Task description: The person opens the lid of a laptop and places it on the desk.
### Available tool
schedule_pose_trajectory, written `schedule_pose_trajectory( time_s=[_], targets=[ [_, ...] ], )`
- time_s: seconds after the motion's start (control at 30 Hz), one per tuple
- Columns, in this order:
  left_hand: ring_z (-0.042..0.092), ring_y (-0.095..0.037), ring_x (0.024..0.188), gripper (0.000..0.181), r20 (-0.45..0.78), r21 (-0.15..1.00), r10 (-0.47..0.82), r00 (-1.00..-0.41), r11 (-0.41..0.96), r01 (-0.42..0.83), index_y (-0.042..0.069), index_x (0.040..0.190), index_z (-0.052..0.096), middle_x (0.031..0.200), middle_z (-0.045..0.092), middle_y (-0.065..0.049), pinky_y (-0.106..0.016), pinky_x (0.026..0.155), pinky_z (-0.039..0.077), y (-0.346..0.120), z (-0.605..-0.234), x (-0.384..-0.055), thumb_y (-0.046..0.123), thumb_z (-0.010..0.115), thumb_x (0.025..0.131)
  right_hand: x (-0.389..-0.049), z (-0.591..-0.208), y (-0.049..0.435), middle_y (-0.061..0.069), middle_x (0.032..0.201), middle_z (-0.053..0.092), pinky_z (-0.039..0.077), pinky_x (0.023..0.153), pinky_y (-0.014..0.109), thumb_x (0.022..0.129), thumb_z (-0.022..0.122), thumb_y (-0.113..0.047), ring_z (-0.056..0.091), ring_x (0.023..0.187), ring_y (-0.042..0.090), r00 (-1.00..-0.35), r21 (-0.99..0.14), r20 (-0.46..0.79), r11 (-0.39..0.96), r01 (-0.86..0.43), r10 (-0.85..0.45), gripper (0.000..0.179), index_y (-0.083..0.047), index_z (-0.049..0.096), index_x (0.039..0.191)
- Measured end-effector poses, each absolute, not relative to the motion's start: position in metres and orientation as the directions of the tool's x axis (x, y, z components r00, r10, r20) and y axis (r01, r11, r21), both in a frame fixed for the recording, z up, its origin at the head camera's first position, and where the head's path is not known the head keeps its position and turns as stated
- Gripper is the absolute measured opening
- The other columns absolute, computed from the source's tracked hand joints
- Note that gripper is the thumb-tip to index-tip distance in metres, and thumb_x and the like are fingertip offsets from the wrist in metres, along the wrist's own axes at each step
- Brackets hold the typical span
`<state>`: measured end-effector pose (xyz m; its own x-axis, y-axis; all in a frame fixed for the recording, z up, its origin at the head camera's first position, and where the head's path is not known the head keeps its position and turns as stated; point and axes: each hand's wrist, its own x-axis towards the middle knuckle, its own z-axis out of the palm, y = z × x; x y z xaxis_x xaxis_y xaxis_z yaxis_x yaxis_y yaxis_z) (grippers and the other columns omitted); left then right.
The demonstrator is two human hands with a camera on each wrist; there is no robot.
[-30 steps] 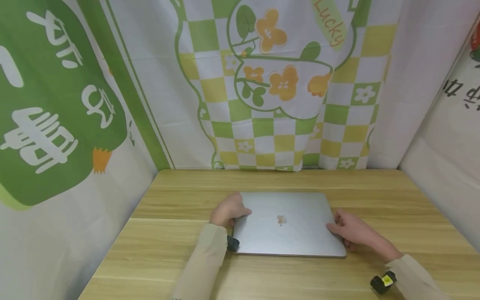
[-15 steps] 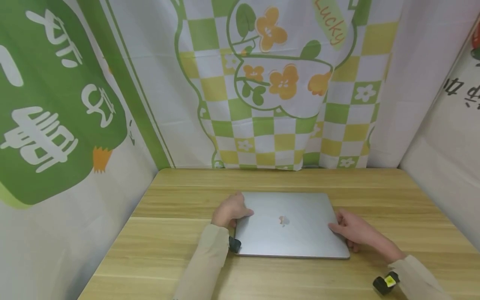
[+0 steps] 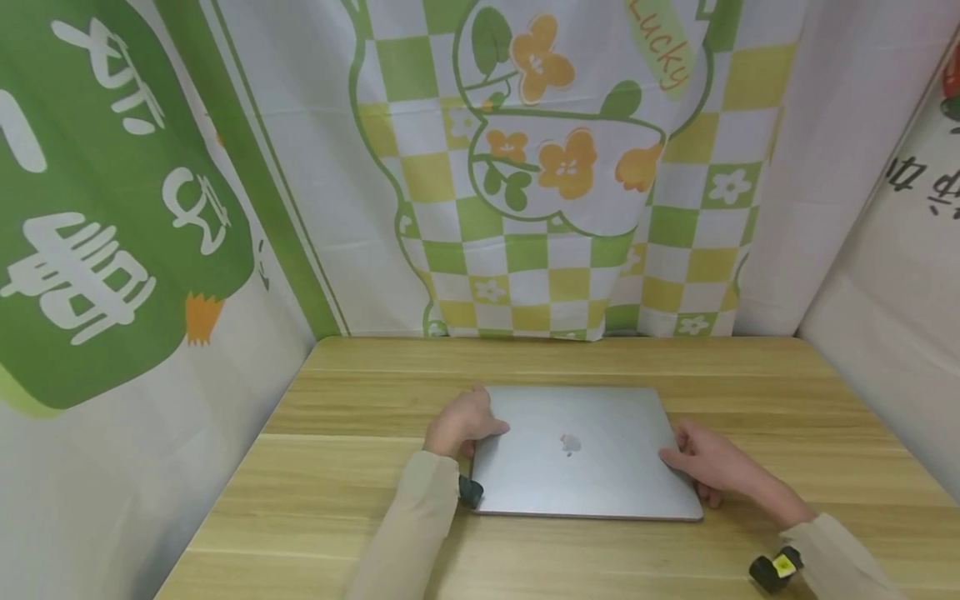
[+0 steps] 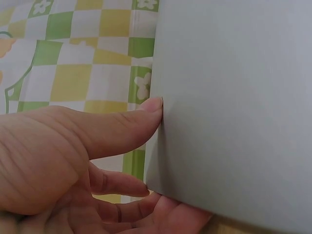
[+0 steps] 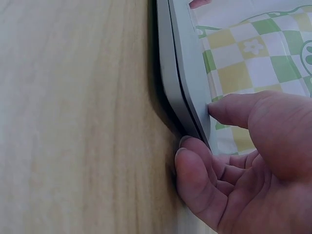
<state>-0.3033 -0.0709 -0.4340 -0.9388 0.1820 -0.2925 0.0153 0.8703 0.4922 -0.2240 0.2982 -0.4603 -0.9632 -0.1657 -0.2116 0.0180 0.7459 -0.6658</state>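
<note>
A closed silver laptop (image 3: pixel 585 475) with an apple logo on its lid lies flat at the middle of the wooden table. My left hand (image 3: pixel 463 421) grips its left edge near the far corner. In the left wrist view the thumb presses on the lid (image 4: pixel 234 97) while the other fingers curl under the edge. On the opposite side my right hand (image 3: pixel 708 458) holds the right edge, thumb on top. The right wrist view shows the right fingertips (image 5: pixel 192 168) at the underside of the laptop (image 5: pixel 183 83), close over the tabletop.
The wooden table (image 3: pixel 337 517) extends around the laptop on every side. Behind it hangs a green-and-yellow checked cloth (image 3: pixel 540 275), with printed sheets on the left (image 3: pixel 112 208) and right. Small black cameras (image 3: pixel 772 571) sit at both wrists.
The laptop has shifted slightly to the right and a little toward the person, both hands moving along with it and keeping their hold. Most of this shift came in the first half second.
</note>
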Motion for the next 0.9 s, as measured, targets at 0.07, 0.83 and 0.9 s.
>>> schedule_pose_trajectory(
  time_s=[0.07, 0.83, 0.9],
  targets=[
    [0.064, -0.024, 0.049, 0.089, -0.297, 0.489, 0.184, -0.937, 0.872, 0.016, -0.010, 0.150, 0.022, 0.120, 0.059, -0.029, -0.031, 0.043, 0.054, -0.070, -0.435, -0.303, 0.032, 0.072, 0.090, -0.224, -0.461, 0.299, 0.005, 0.058, 0.055, 0.051, 0.039, 0.034, 0.097, 0.061, -0.027, 0.054, 0.042, 0.017, -0.964, -0.668, -0.208, 0.744, 0.015, -0.168, 0.026, -0.005, 0.048, 0.098],
    [0.044, -0.013, 0.041, 0.045, -0.225, 0.489, 0.384, -0.895, 0.840, 0.237, -0.007, 0.104, 0.062, 0.053, 0.049, -0.001, -0.022, 0.039, 0.037, -0.086, -0.434, -0.298, 0.036, 0.065, 0.094, -0.222, -0.449, 0.305, 0.004, 0.067, 0.059, 0.050, 0.047, 0.031, 0.097, 0.060, -0.033, 0.057, 0.055, 0.016, -0.951, -0.620, -0.260, 0.784, 0.031, -0.167, 0.031, -0.004, 0.062, 0.109],
    [0.047, -0.013, 0.048, 0.043, -0.225, 0.458, 0.407, -0.885, 0.846, 0.273, -0.004, 0.101, 0.062, 0.061, 0.056, -0.003, -0.024, 0.045, 0.040, -0.087, -0.432, -0.297, 0.038, 0.063, 0.094, -0.223, -0.447, 0.306, 0.003, 0.064, 0.058, 0.048, 0.046, 0.029, 0.097, 0.059, -0.031, 0.054, 0.053, 0.014, -0.951, -0.607, -0.251, 0.795, 0.012, -0.177, 0.032, -0.003, 0.063, 0.111]
  ],
)
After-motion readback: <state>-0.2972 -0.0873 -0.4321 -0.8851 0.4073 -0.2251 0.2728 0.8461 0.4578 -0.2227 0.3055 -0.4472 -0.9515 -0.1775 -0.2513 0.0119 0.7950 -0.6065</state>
